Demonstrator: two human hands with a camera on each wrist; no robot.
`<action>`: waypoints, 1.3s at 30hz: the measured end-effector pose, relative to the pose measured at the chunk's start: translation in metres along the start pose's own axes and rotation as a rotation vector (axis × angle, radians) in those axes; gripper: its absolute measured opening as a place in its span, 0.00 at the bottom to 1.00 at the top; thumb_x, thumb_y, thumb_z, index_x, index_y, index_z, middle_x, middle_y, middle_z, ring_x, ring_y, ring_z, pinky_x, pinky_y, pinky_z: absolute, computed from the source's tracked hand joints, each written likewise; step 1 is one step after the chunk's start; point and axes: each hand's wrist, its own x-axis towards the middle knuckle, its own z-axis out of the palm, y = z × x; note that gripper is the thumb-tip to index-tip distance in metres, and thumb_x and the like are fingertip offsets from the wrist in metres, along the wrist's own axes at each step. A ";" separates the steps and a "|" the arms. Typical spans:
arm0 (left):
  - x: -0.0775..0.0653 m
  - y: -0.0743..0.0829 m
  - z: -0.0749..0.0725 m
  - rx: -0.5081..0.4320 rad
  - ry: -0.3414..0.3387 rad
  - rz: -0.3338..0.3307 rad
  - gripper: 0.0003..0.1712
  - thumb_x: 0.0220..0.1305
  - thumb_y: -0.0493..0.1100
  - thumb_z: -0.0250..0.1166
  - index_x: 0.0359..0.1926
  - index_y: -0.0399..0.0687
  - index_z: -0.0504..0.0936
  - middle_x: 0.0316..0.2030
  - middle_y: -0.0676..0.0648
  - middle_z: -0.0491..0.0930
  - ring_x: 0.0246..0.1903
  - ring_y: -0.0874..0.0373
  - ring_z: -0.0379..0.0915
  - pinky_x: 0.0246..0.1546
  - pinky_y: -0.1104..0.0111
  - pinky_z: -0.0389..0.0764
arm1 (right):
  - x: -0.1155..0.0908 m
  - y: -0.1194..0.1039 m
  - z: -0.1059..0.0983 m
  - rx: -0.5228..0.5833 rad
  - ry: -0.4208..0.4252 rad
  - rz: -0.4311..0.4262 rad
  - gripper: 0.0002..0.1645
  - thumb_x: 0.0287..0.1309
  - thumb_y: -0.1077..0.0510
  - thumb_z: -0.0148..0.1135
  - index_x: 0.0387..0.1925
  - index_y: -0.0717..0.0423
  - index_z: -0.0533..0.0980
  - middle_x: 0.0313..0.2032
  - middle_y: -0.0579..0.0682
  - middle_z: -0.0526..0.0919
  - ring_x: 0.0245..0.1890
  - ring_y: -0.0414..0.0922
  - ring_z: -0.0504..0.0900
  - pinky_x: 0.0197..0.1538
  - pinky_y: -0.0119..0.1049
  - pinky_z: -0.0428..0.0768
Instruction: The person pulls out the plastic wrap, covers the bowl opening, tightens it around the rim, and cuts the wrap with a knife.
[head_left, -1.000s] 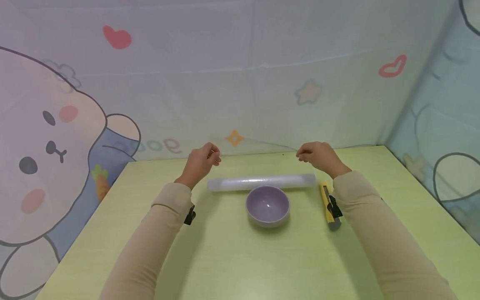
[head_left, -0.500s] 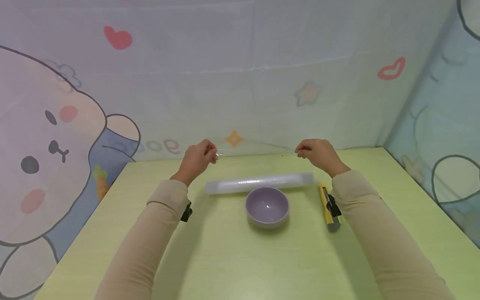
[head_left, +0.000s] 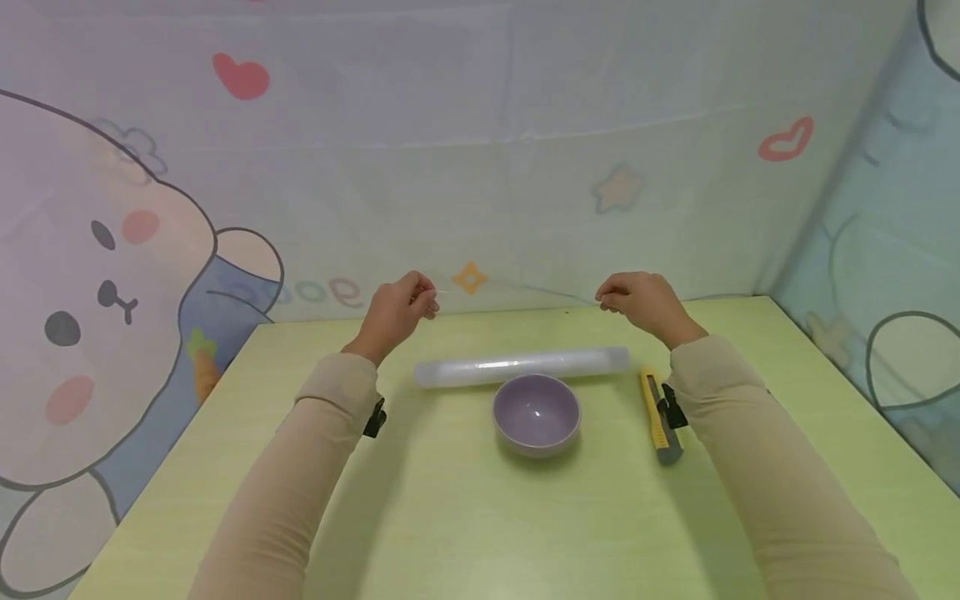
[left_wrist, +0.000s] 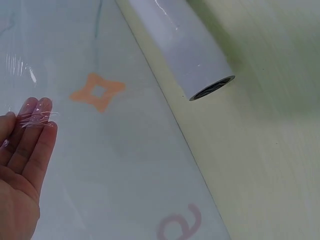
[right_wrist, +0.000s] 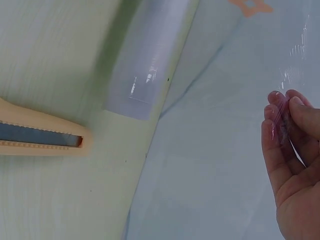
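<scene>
My left hand (head_left: 396, 312) is raised above the far part of the table, pinching clear cling film (left_wrist: 36, 119) between thumb and fingers. Opposite it, my right hand (head_left: 647, 305) pinches the film too, its wrinkles (right_wrist: 285, 117) showing over the fingertips in the right wrist view. The film between the hands is nearly invisible, apart from a few glints. Below lies the roll of cling film (head_left: 525, 366), crosswise on the table. A purple bowl (head_left: 536, 417) stands upright just in front of the roll. Right of the bowl lies a yellow and grey utility knife (head_left: 657, 421), near the right sleeve.
The light green table (head_left: 480, 533) ends at the back against a printed cloth (head_left: 420, 183) with a cartoon animal, hearts and stars. Another cloth (head_left: 885, 250) hangs along the right side. A black clip-like piece (head_left: 375, 418) shows at the left cuff.
Both hands have risen slightly, still pinching the film. The left hand first shifted a little left, then back right. The bowl, roll and knife stay in place.
</scene>
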 end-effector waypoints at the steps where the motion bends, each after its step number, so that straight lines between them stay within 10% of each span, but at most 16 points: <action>1: 0.000 0.001 0.000 -0.002 0.002 0.004 0.11 0.69 0.45 0.50 0.44 0.43 0.72 0.35 0.45 0.82 0.35 0.54 0.81 0.40 0.61 0.78 | 0.000 0.000 -0.001 0.001 -0.001 0.001 0.13 0.66 0.58 0.48 0.43 0.58 0.77 0.40 0.56 0.83 0.38 0.50 0.78 0.41 0.44 0.74; 39: 0.019 0.030 -0.021 -0.007 0.064 0.041 0.10 0.69 0.42 0.50 0.44 0.41 0.73 0.35 0.43 0.82 0.36 0.52 0.81 0.36 0.63 0.77 | 0.002 -0.009 -0.029 0.041 0.092 0.018 0.13 0.66 0.57 0.49 0.42 0.58 0.78 0.40 0.57 0.83 0.40 0.50 0.79 0.44 0.45 0.75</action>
